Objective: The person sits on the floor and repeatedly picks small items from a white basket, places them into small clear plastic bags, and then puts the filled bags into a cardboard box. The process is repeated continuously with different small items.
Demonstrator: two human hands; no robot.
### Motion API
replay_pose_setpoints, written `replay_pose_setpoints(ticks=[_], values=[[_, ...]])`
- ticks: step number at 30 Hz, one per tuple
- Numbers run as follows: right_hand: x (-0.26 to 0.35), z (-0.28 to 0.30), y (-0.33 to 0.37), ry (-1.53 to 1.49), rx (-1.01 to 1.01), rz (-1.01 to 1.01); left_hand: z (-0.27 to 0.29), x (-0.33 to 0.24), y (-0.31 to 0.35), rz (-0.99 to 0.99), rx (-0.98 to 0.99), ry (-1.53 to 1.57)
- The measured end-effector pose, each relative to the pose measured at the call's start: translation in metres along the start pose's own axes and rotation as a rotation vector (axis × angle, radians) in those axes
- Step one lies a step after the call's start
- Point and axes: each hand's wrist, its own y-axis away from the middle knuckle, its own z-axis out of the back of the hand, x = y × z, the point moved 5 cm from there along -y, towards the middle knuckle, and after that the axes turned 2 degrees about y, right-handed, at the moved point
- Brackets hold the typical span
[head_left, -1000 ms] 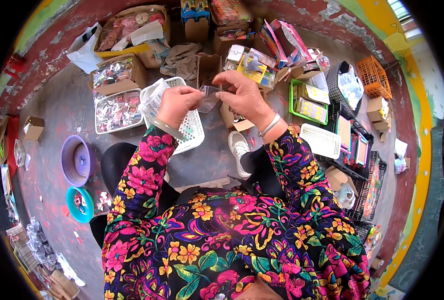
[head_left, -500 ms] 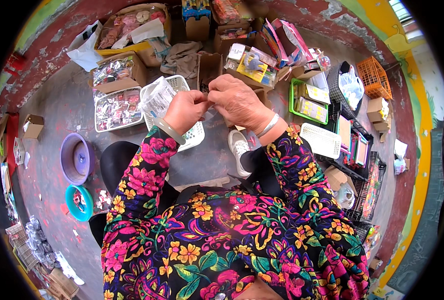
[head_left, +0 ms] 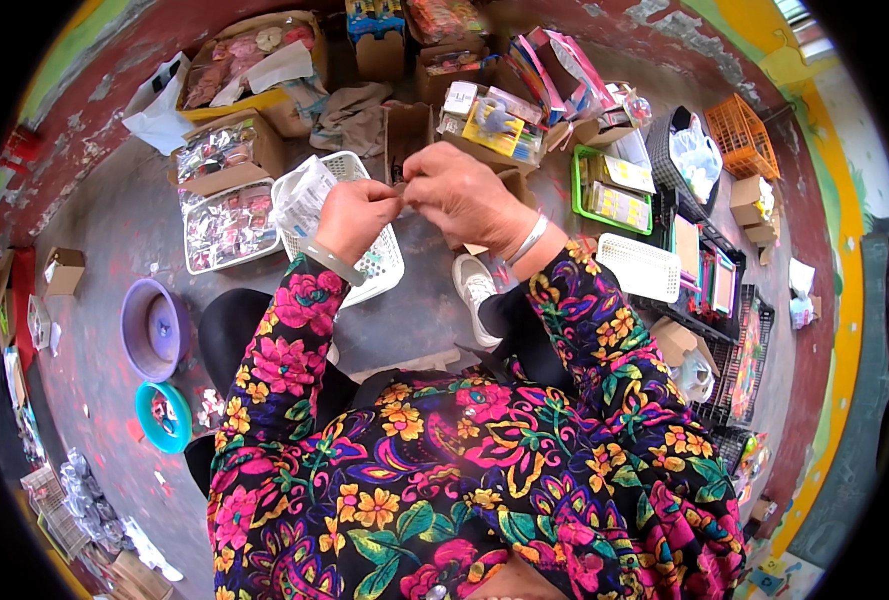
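Observation:
My left hand (head_left: pixel 352 222) and my right hand (head_left: pixel 464 198) meet fingertip to fingertip in front of me, both closed in a pinch. Whatever lies between the fingers is too small and too covered to name. Beneath the left hand stands a white perforated basket (head_left: pixel 384 275) with a clear plastic bag (head_left: pixel 304 197) lying in its left side. An open cardboard box (head_left: pixel 404 135) sits just beyond the fingertips. Left of the basket, a white tray (head_left: pixel 232 228) holds many small packaged items.
A purple basin (head_left: pixel 154 328) and a turquoise basin (head_left: pixel 163 415) stand on the floor at left. To the right are a green basket (head_left: pixel 612 190), a white basket (head_left: pixel 639 268), black crates (head_left: pixel 709 290) and an orange crate (head_left: pixel 741 140). Filled cardboard boxes line the far wall.
The whole view has shifted slightly, and both hands appear a little farther left. Their fingertips stay pinched together; nothing is visibly let go.

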Motion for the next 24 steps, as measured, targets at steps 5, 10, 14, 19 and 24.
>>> replay_pose_setpoints(ticks=[5, 10, 14, 19, 24], values=[[-0.036, 0.055, 0.002, -0.161, -0.048, -0.235, 0.003, -0.010, 0.004, -0.113, -0.102, -0.065], [-0.121, 0.045, 0.066, -0.114, 0.308, -0.586, 0.005, -0.025, 0.007, -0.188, -0.122, -0.085], [-0.184, -0.007, 0.142, -0.009, 0.614, -0.684, -0.001, -0.018, 0.013, -0.158, -0.113, -0.080], [-0.239, -0.083, 0.219, 0.158, 0.748, -0.812, -0.008, -0.019, 0.017, -0.116, -0.066, -0.230], [-0.220, -0.111, 0.224, 0.371, 1.141, -0.589, -0.012, -0.016, 0.016, -0.139, -0.026, -0.300]])
